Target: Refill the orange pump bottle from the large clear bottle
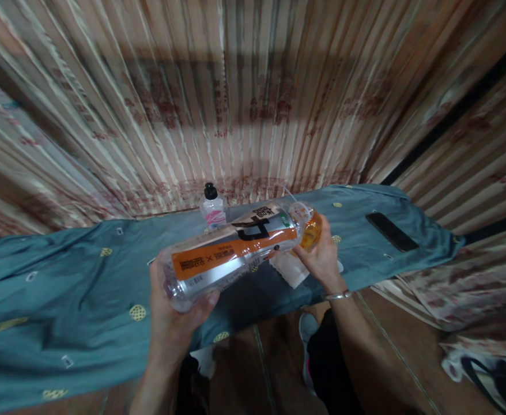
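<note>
- The bottle (231, 253) is held up over the cloth-covered surface (84, 300), lying across the view, neck end to the right.
- The left hand (175, 308) grasps its base, thumb on the near side.
- The right hand (327, 253) is clasped round an amber piece (312, 232) at the neck end; whether those fingers also grip the neck, I cannot tell.
- It is clear plastic by its look, and no liquid is plain inside, so I would expect it to be light.
- The wall looks thin: likely springy, apt to dent if squeezed midway, but unlikely to break.
- The smooth orange label (212, 259) might slip under dry or wet fingers.
- Best holds, I judge: the base for support, the narrower neck for steering.
- The amber piece seems see-through; its stiffness is hard to judge, so a mild grip suits it.
- Beyond the bottle stands a black-capped flask (213, 210); paper (291, 272) lies below the right hand.
</note>
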The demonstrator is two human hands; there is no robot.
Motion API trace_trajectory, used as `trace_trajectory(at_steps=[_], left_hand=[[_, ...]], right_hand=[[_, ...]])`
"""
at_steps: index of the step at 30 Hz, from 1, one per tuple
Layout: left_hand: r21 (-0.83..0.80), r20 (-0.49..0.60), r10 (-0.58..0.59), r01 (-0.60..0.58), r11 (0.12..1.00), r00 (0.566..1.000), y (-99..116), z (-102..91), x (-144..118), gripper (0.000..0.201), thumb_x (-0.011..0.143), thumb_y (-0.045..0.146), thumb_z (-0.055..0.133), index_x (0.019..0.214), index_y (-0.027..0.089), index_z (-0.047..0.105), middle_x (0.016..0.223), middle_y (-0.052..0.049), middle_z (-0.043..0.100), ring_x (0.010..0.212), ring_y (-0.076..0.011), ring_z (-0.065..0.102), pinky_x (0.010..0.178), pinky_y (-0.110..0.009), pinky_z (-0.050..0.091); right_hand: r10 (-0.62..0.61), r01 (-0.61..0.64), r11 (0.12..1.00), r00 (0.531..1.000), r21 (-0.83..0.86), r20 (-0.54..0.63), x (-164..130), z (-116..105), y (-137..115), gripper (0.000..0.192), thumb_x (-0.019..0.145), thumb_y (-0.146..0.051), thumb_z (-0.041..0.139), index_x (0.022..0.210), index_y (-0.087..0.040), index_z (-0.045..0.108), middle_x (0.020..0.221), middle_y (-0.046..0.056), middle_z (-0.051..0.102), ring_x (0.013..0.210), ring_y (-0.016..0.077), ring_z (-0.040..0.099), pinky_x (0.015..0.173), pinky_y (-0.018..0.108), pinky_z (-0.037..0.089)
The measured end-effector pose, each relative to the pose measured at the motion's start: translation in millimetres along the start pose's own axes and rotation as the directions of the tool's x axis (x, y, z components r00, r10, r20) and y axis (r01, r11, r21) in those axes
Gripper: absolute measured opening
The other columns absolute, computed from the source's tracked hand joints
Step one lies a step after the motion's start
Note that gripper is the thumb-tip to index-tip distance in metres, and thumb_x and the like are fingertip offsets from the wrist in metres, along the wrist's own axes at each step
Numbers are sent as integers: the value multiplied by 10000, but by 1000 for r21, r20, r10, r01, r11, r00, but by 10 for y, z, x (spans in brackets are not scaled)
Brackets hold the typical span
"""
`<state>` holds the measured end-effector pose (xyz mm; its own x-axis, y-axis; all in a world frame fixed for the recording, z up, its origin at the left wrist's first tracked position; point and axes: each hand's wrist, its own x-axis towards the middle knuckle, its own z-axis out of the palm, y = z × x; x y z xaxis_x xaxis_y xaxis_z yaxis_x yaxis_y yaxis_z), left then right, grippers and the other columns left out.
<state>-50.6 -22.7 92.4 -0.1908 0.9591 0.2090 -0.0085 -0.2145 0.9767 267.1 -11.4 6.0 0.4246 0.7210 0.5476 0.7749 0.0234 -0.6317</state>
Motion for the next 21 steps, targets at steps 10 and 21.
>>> trace_trajectory(at_steps=[10, 21], left_hand=[[-22, -1, -11, 11, 1000, 1000, 13, 0, -1, 774, 435, 308, 981, 1089, 260, 570, 1193, -88, 697, 1125, -341, 696, 1015, -482, 561], [-12, -18, 24, -24, 1000, 1000, 21, 21, -4, 789, 442, 312, 980, 1132, 248, 602, 1143, -91, 713, 1088, -356, 713, 954, -487, 602]], right_hand=[[12, -12, 1000, 1000, -14, 0, 1, 5, -7, 1113, 808, -882, 673, 1604, -154, 395, 1467, 263, 685, 1316, 433, 710, 1099, 634, 573], [-2, 2, 1000, 1000, -3, -2, -5, 3, 10, 1062, 850, -851, 658, 1612, -164, 383, 1479, 243, 679, 1321, 412, 708, 1098, 608, 582]])
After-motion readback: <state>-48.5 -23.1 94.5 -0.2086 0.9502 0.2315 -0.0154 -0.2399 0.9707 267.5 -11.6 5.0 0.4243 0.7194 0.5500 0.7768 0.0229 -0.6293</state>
